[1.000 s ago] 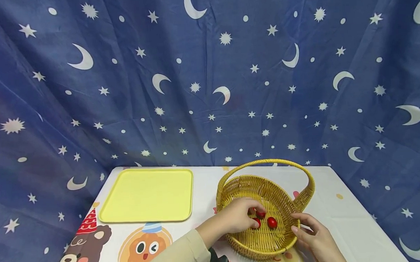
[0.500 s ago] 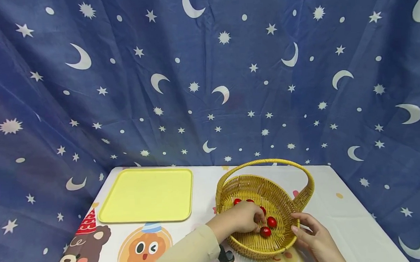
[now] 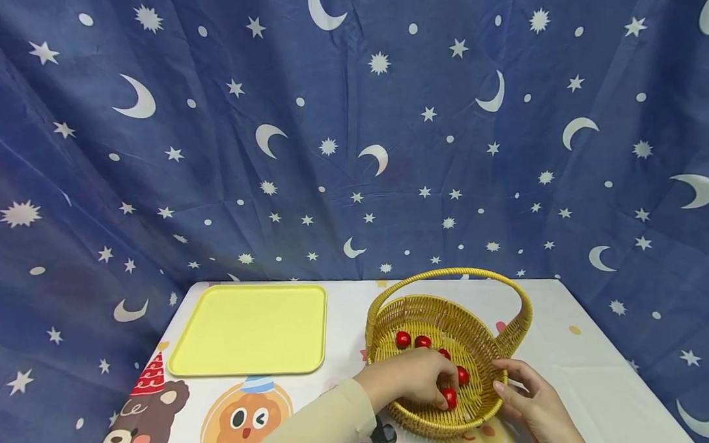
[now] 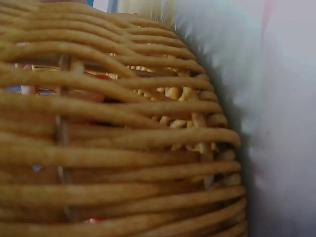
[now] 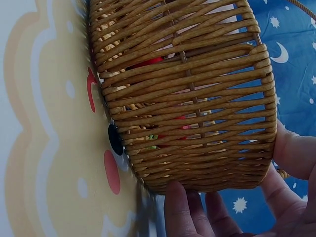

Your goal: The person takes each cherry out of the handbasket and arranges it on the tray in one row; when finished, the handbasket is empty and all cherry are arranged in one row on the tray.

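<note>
A round wicker basket [image 3: 438, 430] with an arched handle stands on the table, seen from outside in both wrist views. Inside it lie several small, shiny red round fruits [image 3: 402, 339]; their exact kind is unclear. My left hand [image 3: 415, 376] reaches over the near left rim, its thumb and curled fingers pinching the nearest red fruit [image 3: 449, 399]. In the left wrist view the woven wall hides this hand's work. My right hand [image 3: 533, 401] grips the basket's right rim, thumb and fingers [image 5: 178, 210] on the woven wall.
A shallow yellow tray [image 3: 247, 329] lies at the back left of the table. White cloth with cartoon prints [image 3: 244, 417] covers the tabletop. Behind hangs a blue curtain [image 3: 305, 151] with moons and stars.
My left hand has shifted from the basket's middle toward its near side, leaving one red fruit for another. More fruits show behind it. The right hand keeps its grip on the rim.
</note>
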Tool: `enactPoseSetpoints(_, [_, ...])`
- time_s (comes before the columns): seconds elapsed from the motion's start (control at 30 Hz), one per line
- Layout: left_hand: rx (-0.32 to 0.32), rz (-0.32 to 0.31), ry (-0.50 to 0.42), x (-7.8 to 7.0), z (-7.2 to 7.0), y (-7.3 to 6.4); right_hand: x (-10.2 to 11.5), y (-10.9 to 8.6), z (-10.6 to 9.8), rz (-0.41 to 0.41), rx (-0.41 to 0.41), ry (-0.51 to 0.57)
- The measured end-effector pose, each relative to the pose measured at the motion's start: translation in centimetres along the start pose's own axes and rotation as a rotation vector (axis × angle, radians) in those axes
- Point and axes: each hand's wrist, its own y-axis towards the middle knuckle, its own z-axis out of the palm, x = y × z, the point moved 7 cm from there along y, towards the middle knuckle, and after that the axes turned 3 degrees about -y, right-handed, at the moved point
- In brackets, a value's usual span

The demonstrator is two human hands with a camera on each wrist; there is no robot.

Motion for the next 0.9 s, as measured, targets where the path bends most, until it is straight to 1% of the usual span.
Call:
enactPoseSetpoints(0.1, [-0.037, 0.018, 0.013, -0.1, -0.4, 0.0, 0.1, 0.0, -0.1, -0.006, 0.001, -0.002])
enactPoseSetpoints(0.17, [-0.084, 0.041, 0.03, -0.1, -1.0, 0.1, 0.2, 0.0, -0.1, -0.021, 0.002, -0.002])
enactPoseSetpoints(0.27, [-0.175, 0.091, 0.045, -0.2, -2.1, -0.1, 0.4, 0.0, -0.2, -0.039, -0.001, 0.0])
enactPoseSetpoints(0.33, [-0.229, 0.116, 0.005, -0.4, -3.0, -0.7, 0.4, 0.0, -0.2, -0.04, -0.003, 0.002])
enactPoseSetpoints(0.37, [-0.25, 0.13, -0.035, -0.6, -3.4, -1.1, 0.4, 0.0, -0.3, -0.038, -0.003, 0.002])
enactPoseSetpoints(0.4, [-0.269, 0.144, -0.095, -0.8, -3.8, -1.6, 0.4, 0.0, -0.3, -0.034, -0.004, 0.002])
enactPoseSetpoints(0.43, [-0.28, 0.153, -0.161, -1.0, -4.1, -2.2, 0.3, 0.0, -0.3, -0.029, -0.007, 0.001])
enactPoseSetpoints(0.5, [-0.297, 0.15, -0.316, -1.1, -4.8, -3.7, 0.3, 0.1, -0.4, -0.026, -0.005, 0.003])
enactPoseSetpoints(0.6, [-0.307, 0.126, -0.546, -0.8, -5.5, -6.5, 0.1, 0.1, -0.4, -0.023, -0.002, 0.005])
enactPoseSetpoints(0.67, [-0.31, 0.112, -0.661, -0.2, -6.0, -8.3, 0.0, 0.2, -0.3, -0.016, -0.001, 0.007])
enactPoseSetpoints(0.7, [-0.31, 0.109, -0.702, 0.2, -6.2, -9.3, -0.1, 0.2, -0.3, -0.011, -0.003, 0.007])
enactPoseSetpoints(0.73, [-0.312, 0.106, -0.728, 0.7, -6.4, -10.3, -0.1, 0.2, -0.3, -0.004, -0.004, 0.006])
enactPoseSetpoints(0.8, [-0.318, 0.104, -0.749, 1.9, -6.9, -12.1, -0.2, 0.1, -0.3, 0.01, -0.007, 0.007])
enactPoseSetpoints(0.87, [-0.34, 0.091, -0.723, 3.4, -7.4, -13.9, -0.2, 0.1, -0.2, 0.018, -0.01, 0.007])
enactPoseSetpoints(0.9, [-0.362, 0.08, -0.701, 4.4, -7.7, -14.7, -0.2, 0.1, -0.2, 0.022, -0.009, 0.007])
